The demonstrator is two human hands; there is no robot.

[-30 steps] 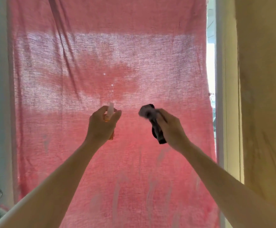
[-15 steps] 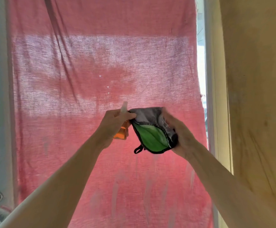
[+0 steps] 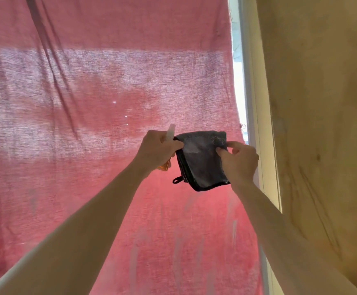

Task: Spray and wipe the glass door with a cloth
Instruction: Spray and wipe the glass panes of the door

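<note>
Left hand (image 3: 157,149) grips spray bottle (image 3: 170,131) and pinches dark cloth (image 3: 201,159); right hand (image 3: 240,161) pinches cloth's opposite edge before red curtain (image 3: 88,92)

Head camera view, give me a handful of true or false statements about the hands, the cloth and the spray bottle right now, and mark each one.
1. The left hand holds the spray bottle. True.
2. The dark cloth is pressed flat against the glass. False: it is held up between both hands, in front of the door.
3. The right hand pinches the cloth's right edge. True.
4. The spray bottle holds blue liquid. False: the liquid showing below the left hand is orange.
5. A red fabric hangs across the pane behind the hands. True.
6. The right hand is empty and hangs at the side. False: it is raised and has a grip on the cloth.
</note>
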